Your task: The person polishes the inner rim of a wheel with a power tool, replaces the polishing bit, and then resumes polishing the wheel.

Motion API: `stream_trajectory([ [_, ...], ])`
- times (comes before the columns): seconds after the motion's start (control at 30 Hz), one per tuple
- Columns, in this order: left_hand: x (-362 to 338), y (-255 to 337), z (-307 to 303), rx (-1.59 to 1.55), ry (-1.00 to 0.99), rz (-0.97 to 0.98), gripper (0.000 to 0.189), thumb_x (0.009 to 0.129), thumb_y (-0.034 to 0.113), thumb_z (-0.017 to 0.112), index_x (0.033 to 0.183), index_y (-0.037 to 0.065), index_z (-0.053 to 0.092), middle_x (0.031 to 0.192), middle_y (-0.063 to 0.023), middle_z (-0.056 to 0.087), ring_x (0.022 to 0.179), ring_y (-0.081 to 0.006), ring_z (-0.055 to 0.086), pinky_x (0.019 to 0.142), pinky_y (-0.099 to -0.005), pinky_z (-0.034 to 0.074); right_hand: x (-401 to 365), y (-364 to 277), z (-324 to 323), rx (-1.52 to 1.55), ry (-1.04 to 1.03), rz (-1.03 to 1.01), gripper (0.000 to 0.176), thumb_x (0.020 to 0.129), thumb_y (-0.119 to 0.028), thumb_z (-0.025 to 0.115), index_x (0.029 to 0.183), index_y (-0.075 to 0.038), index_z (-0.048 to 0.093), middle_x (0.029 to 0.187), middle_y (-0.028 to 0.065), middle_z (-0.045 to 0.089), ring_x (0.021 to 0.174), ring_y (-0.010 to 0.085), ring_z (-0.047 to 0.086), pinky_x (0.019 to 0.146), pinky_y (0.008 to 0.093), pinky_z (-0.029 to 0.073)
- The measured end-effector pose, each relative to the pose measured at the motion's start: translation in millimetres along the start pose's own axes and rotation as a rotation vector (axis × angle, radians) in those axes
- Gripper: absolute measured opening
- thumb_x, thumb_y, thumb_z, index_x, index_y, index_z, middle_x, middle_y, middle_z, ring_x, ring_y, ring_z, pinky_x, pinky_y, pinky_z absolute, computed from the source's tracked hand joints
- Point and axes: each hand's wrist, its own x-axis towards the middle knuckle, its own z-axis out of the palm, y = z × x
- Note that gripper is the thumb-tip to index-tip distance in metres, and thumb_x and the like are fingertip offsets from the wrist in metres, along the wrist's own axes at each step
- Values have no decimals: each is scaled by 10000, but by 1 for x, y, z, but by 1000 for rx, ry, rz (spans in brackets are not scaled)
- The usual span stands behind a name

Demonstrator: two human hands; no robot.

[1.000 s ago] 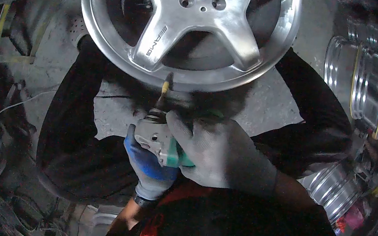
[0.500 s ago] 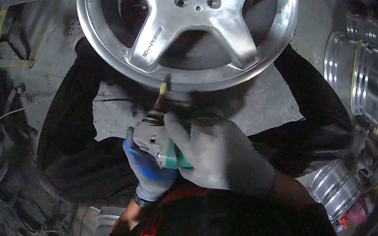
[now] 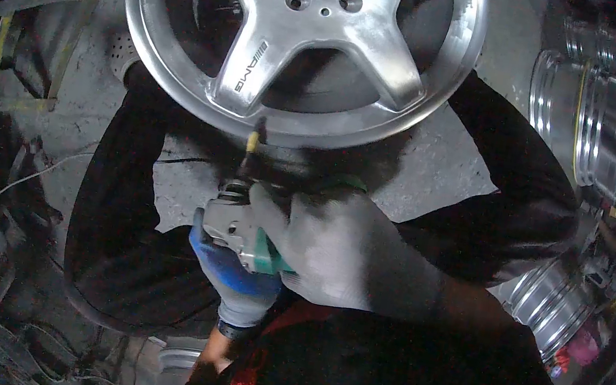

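Note:
A silver five-spoke wheel (image 3: 324, 28) with AMG lettering on one spoke lies at the top. Below it, a green and grey power tool (image 3: 261, 253) points its dark, yellow-banded tip at the wheel's lower rim; whether the tip touches is unclear. My left hand (image 3: 236, 273), in a blue and grey glove, is wrapped round the tool's head from below. My right hand (image 3: 348, 246), in a grey glove, grips the green body from above, and its fingers partly hide it.
Shiny wheel barrels (image 3: 603, 133) stand at the right, with another rim (image 3: 549, 308) lower down. A taped frame (image 3: 27, 47) is at the left above dark clutter. My bent legs (image 3: 120, 220) flank the work, and a thin cable (image 3: 14, 184) crosses the floor.
The tool and both my hands have shifted slightly left, moving the tip left along the wheel's lower rim. The grip looks the same.

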Motion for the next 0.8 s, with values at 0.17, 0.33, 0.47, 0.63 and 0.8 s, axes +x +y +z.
stream_trajectory([
  [0.17,6,11,4,-405,93,-65,487,1000,130,654,1440,54,461,1321,-122,599,1244,-234,598,1077,-411,508,4,1,1,-53,89,-54,834,728,-324,824,1397,78,531,925,171,654,789,296,690,696,402,585],
  [0.33,-6,-4,16,-346,-9,-217,587,1043,274,607,1528,70,346,1501,-131,489,1368,-285,518,1176,-480,429,-31,13,-3,22,27,24,865,738,-310,834,1436,70,493,962,202,661,849,324,706,727,436,592],
  [0.47,-7,6,27,-198,-205,62,569,868,-28,773,1363,28,497,1271,-129,609,1209,-224,603,1029,-375,526,-41,17,-2,97,210,21,755,760,-294,801,1363,96,566,787,178,671,714,357,699,767,537,548],
  [0.63,4,7,2,-854,-127,-310,501,1079,327,515,1518,113,401,1489,-104,524,1367,-264,528,1187,-472,424,-13,8,3,41,15,4,839,756,-322,818,1419,87,504,982,204,662,836,331,708,738,439,593],
  [0.8,5,19,8,-463,155,-259,499,1114,433,365,1505,137,455,1481,-92,541,1373,-276,538,1190,-489,424,4,7,11,-69,266,-142,666,779,-218,679,1339,123,563,781,149,682,636,301,700,562,431,556],
])
